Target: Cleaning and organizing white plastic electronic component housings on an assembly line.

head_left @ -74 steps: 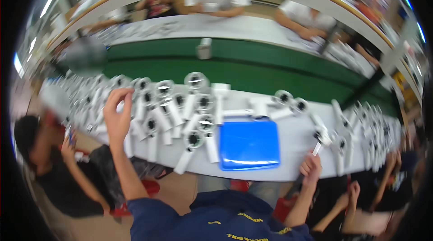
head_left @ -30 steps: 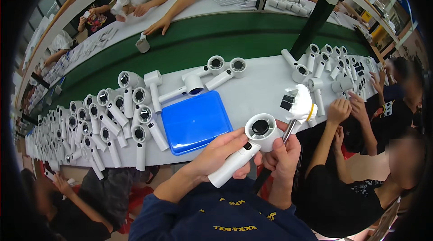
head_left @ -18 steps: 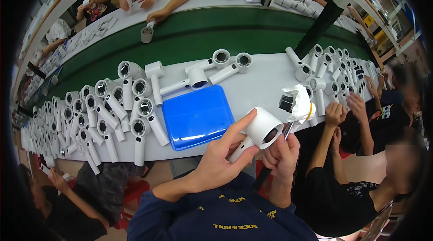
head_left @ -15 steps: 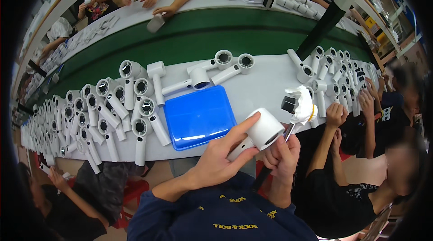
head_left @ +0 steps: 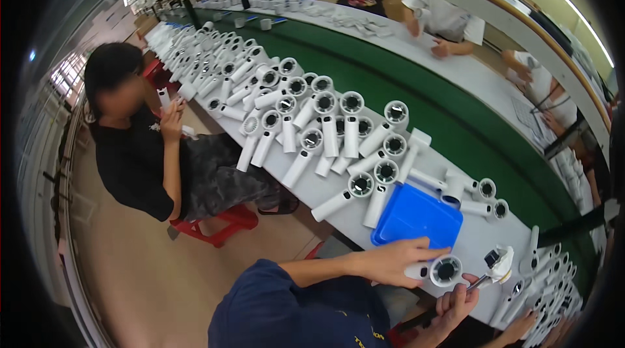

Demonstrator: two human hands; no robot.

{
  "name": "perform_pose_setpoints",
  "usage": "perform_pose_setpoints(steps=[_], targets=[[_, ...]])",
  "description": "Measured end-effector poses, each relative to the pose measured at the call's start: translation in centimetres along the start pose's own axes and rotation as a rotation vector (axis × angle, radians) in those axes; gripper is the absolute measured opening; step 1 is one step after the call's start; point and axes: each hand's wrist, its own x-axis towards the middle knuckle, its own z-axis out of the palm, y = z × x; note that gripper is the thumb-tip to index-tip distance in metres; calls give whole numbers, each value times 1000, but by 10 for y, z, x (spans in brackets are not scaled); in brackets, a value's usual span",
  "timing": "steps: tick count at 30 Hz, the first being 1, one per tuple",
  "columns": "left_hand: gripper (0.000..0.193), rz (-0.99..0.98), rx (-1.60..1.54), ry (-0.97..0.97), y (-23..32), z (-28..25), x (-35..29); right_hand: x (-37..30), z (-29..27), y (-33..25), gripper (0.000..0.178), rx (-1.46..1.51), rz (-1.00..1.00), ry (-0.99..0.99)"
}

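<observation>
My left hand [head_left: 390,262] is closed around the handle of a white handheld fan [head_left: 446,271]. The fan's round head points right, with its dark centre and ring facing up. My right hand [head_left: 454,306] grips a thin metal-shafted tool [head_left: 480,282] just beside the fan's head. Its far end is wrapped in crumpled white material [head_left: 501,268] with a yellow band and carries a black block [head_left: 491,257]. I cannot tell whether the shaft touches the fan. Just beyond my left hand lies a flat blue plastic tray [head_left: 416,218].
Many white handheld fans [head_left: 312,139] crowd the white table to the left, and more [head_left: 547,283] lie at the right. A green belt [head_left: 390,81] runs behind. A person in black [head_left: 137,159] sits at left on a red stool [head_left: 221,227]. Others work across the belt.
My view has swung to the left. The fan in my left hand has turned, so its round face now shows upward instead of its smooth side. Both hands keep their holds.
</observation>
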Motion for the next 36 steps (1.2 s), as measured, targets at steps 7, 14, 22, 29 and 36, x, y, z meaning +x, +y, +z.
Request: perform_pose_setpoints(steps=[7, 14, 22, 29, 36], targets=[[43, -99, 428, 851, 4, -190, -75, 15, -29, 13, 26, -74, 12, 89], [42, -346, 779, 1206, -81, -383, -106, 51, -76, 43, 26, 4, 6, 122], [51, -281, 831, 1115, -137, -428, -111, 41, -32, 17, 34, 7, 53, 261], [52, -256, 684, 1037, -139, -429, -116, 52, -70, 38, 30, 65, 84, 128], [43, -219, 849, 941, -132, -418, -113, 54, -76, 40, 23, 187, 55, 36]])
